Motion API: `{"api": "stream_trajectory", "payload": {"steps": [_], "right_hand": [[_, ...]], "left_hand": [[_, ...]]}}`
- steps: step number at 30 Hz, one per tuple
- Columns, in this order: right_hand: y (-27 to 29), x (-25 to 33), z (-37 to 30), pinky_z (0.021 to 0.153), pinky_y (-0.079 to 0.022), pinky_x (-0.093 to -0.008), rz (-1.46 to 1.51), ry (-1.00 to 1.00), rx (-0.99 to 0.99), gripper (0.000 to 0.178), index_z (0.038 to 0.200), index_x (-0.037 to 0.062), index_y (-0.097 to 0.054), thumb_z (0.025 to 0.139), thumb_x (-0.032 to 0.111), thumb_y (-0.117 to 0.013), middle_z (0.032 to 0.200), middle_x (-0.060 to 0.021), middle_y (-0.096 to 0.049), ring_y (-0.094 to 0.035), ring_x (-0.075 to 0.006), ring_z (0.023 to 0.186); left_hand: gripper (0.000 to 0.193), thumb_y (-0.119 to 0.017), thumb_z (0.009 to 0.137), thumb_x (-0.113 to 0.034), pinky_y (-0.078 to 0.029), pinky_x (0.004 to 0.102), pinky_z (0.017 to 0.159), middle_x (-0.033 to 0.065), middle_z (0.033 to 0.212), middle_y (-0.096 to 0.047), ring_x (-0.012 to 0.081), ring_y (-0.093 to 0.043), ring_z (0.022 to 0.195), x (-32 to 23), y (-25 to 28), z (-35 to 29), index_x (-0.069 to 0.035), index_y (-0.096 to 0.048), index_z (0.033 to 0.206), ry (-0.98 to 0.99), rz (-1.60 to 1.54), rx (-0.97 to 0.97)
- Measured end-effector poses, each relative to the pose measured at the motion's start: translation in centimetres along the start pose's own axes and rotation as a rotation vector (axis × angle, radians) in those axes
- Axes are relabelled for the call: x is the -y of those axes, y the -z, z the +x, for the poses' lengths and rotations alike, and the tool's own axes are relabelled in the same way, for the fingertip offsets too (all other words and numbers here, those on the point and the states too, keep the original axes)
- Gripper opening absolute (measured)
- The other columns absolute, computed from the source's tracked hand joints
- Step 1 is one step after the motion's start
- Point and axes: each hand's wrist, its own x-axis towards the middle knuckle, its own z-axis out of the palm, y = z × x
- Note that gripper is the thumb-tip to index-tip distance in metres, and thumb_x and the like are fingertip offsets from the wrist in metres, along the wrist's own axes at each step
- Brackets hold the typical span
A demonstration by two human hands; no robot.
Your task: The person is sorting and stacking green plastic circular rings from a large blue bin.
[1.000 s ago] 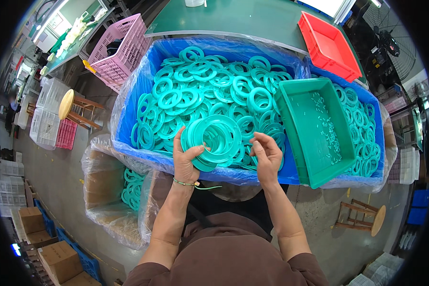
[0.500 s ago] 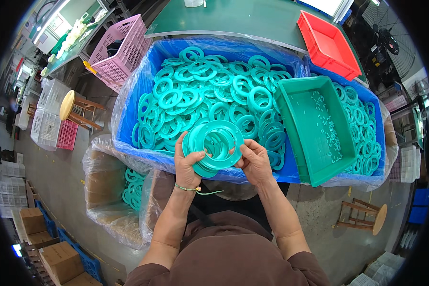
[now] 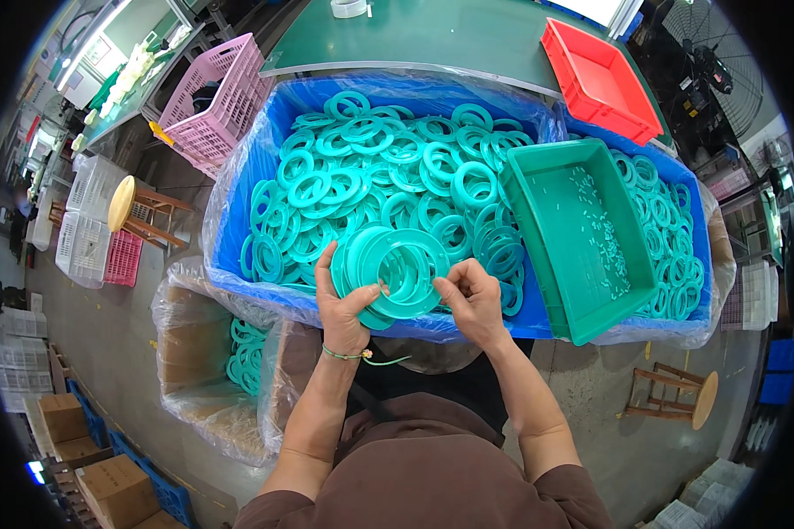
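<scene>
A fanned handful of teal plastic rings [image 3: 359, 264] sits in my left hand [image 3: 342, 319], its thumb over the front and its fingers behind. My right hand [image 3: 476, 304] has thumb and forefinger pinched together at the right rim of the front ring. Whatever lies between those fingertips is too small or hidden to make out. Beyond my hands, a large blue bin [image 3: 229, 238] lined with clear plastic is heaped with more teal rings [image 3: 388, 167]. To the right, a green tray [image 3: 547, 256] with scattered small pale pieces [image 3: 604, 229] rests across the bins.
A red tray [image 3: 591, 84] stands at the far right on the green table [image 3: 432, 35]. More rings fill a bin section [image 3: 666, 238] right of the green tray. A plastic-lined carton [image 3: 185, 353] is at lower left. Wooden stools [image 3: 701, 401] and a pink crate [image 3: 216, 101] stand around.
The rings in my left hand are spread wider and turned slightly. My right fingertips have come round to the rim's near side, pinched. The whole view has shifted slightly.
</scene>
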Motion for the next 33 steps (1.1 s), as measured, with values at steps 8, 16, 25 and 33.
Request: {"api": "stream_trajectory", "payload": {"steps": [8,16,25,33], "right_hand": [[0.5,0.1,0.0,0.045,-0.041,-0.0211,0.614,-0.178,-0.051,0.011,0.1,0.0009,-0.05,0.09,0.005,-0.049,0.063,-0.0046,-0.055,-0.054,-0.0099,0.05],[1.1,0.4,-0.5,0.041,-0.022,-0.0201,1.061,-0.463,-0.102,0.012,0.097,0.0025,-0.058,0.092,0.01,-0.05,0.06,0.0039,-0.045,-0.032,-0.0022,0.047],[8.6,2.6,0.3,0.043,-0.024,-0.0191,0.231,-0.226,-0.552,0.014,0.088,0.0024,-0.065,0.088,0.014,-0.058,0.058,0.0089,-0.042,-0.033,-0.0001,0.049],[12.7,0.1,-0.3,0.052,-0.033,-0.018,-0.409,0.005,-0.848,0.02,0.101,-0.0014,-0.063,0.088,0.012,-0.056,0.069,0.003,-0.055,-0.041,-0.0019,0.059]], "left_hand": [[0.076,-0.06,0.064,0.012,-0.053,0.035,0.067,0.014,0.108,-0.053,0.0224,-0.06,0.078,0.8,-0.1,0.2,-0.01,-0.031,0.131,0.05,-0.056,-0.024],[0.077,-0.063,0.063,0.009,-0.055,0.0376,0.071,0.0128,0.109,-0.054,0.0214,-0.06,0.078,1.0,-0.1,0.1,-0.009,-0.033,0.132,0.003,0.066,0.081],[0.076,-0.063,0.068,0.006,-0.051,0.0393,0.076,0.0123,0.085,-0.059,0.0227,-0.062,0.072,0.6,0.7,0.8,-0.008,-0.028,0.134,0.01,-0.072,0.102],[0.074,-0.063,0.071,0.002,-0.05,0.0413,0.078,0.0127,0.086,-0.059,0.0232,-0.062,0.073,1.0,0.9,0.9,-0.009,-0.028,0.135,0.11,-0.299,0.188]]}}
